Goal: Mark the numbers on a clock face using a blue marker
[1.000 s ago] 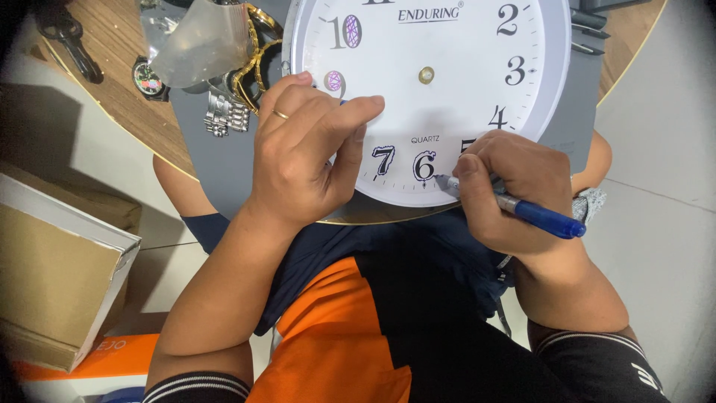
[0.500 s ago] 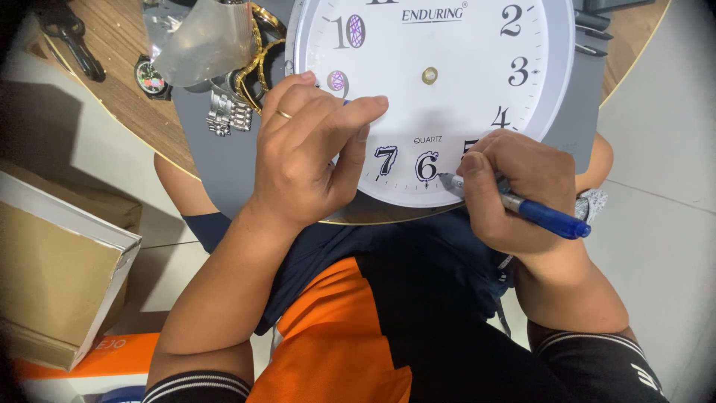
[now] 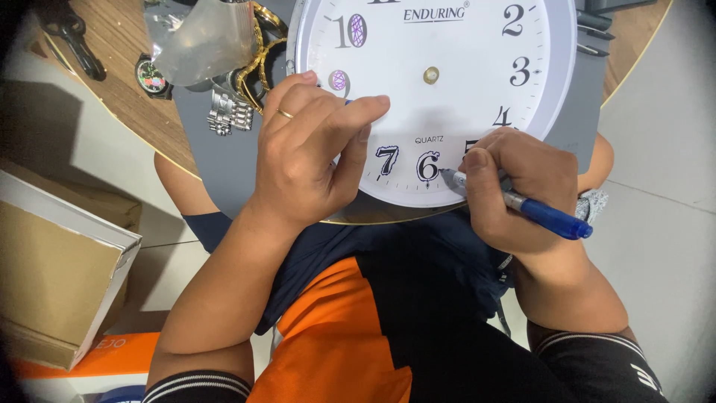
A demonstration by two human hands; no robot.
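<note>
Nearest the camera, the person's lap in an orange and dark garment fills the lower view, and the forearms rise from it toward the wooden table. The right hand is closed around a blue pen, whose long axis runs from lower right up to the left, its tip touching the clock face just beside the six; the fingers hide the pen's middle and cover most of the five. The left hand, wearing a ring, lies flat with fingers spread loosely on the dial, holding nothing, covering the eight and part of the nine. The white dial lies face up at the table's near edge, its top cut off by the frame. Beyond the left hand, wristwatches and a gold chain are partly hidden under a clear bag. Against the earlier frames, both hands and the pen sit almost unchanged.
</note>
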